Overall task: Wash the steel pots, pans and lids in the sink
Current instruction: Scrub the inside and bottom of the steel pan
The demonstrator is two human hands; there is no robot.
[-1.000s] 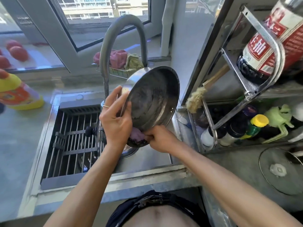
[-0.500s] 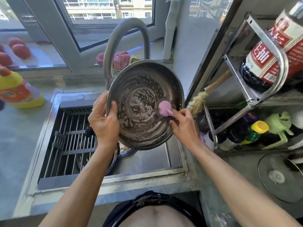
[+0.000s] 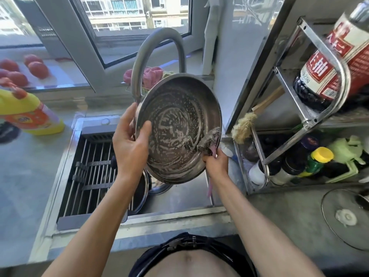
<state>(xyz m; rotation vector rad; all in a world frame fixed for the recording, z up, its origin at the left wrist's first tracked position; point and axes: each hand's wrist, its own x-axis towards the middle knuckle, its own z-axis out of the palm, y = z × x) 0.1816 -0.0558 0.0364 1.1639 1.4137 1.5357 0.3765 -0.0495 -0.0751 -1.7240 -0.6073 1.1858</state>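
Since half a second ago, right hand [image 3: 216, 161] has dragged the scrubber [image 3: 209, 139] down to the pan [image 3: 177, 128]'s lower right rim, fingers pinching it. Left hand [image 3: 129, 144] grips the opposite rim, thumb inside; pan tilted above the sink [image 3: 179, 198], below the faucet [image 3: 157, 56].

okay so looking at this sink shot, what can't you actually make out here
Head view only:
- Pot and lid low in the sink: mostly hidden behind the soapy steel pan and left hand.
- Scrubber in the right hand: motion-blurred, type unclear.
- Soy sauce bottle: top cut off by the frame edge.
- Glass lid: cut by right edge.
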